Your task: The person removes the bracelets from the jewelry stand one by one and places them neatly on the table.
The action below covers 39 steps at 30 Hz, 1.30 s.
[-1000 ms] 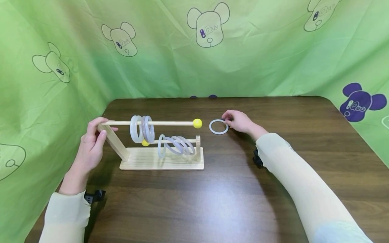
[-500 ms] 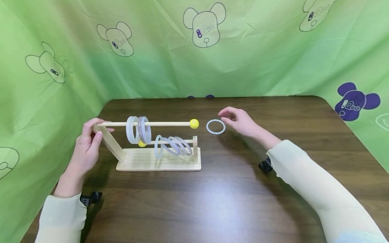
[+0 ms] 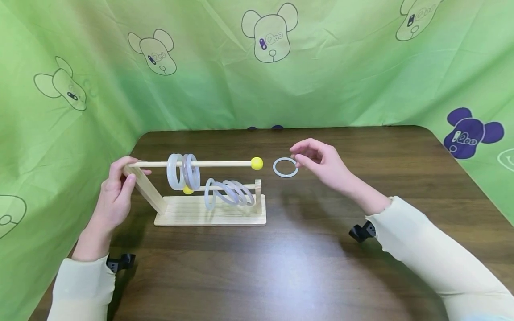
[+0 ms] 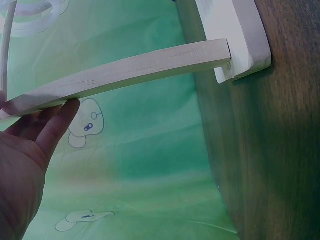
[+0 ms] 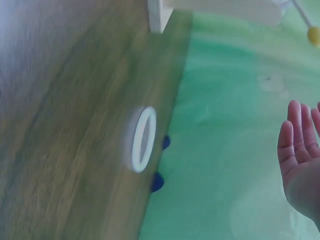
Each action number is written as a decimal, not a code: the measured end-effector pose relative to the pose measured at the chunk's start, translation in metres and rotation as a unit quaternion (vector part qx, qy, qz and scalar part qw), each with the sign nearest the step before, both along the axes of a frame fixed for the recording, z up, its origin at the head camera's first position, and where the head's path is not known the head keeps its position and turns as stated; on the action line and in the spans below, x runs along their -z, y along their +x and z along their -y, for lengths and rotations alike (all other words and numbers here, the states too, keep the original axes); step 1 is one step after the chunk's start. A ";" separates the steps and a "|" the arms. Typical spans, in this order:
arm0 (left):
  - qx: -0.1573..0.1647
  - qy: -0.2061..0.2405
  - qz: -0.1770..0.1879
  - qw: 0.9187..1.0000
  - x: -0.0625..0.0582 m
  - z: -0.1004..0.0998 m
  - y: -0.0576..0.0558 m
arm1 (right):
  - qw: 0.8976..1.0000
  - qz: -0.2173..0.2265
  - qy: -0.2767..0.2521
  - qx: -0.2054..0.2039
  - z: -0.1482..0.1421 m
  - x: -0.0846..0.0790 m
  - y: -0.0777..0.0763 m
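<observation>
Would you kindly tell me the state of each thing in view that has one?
Left grip: holding the top of the wooden post.
Right grip: fingers loosely curved, holding nothing.
Loose ring: lying flat on the table.
Upper rings: threaded on the upper rod, hanging.
Lower rings: threaded on the lower rod, hanging tilted.
Wooden stand: upright, base on the table.
Backdrop: hanging, creased.

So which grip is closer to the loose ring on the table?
The right grip: it hovers beside the loose ring, just to its right. The left grip is far to its left, holding the top of the tall wooden post.
</observation>
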<state>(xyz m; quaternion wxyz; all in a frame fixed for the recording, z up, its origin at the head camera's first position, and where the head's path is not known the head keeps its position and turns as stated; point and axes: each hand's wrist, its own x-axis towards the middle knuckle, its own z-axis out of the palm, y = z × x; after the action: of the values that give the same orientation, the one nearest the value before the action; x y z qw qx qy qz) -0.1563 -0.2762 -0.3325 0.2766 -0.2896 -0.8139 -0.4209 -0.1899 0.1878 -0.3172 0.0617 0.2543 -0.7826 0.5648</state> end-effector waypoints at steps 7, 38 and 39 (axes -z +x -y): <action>0.004 0.003 0.004 1.000 0.000 -0.001 0.000 | 0.998 -0.017 -0.047 -0.033 0.011 -0.005 0.020; -0.012 -0.007 0.017 1.000 0.000 0.001 0.001 | 0.984 -0.008 -0.054 -0.167 0.078 0.000 0.051; -0.013 -0.007 0.018 1.000 0.000 0.000 0.002 | 0.984 -0.008 -0.050 -0.168 0.081 0.001 0.051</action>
<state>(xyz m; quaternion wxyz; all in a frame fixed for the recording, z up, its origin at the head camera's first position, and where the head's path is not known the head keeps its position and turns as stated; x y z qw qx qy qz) -0.1548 -0.2765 -0.3326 0.2655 -0.2739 -0.8252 -0.4166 -0.1390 0.1067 -0.3178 -0.0154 0.3830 -0.6989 0.6038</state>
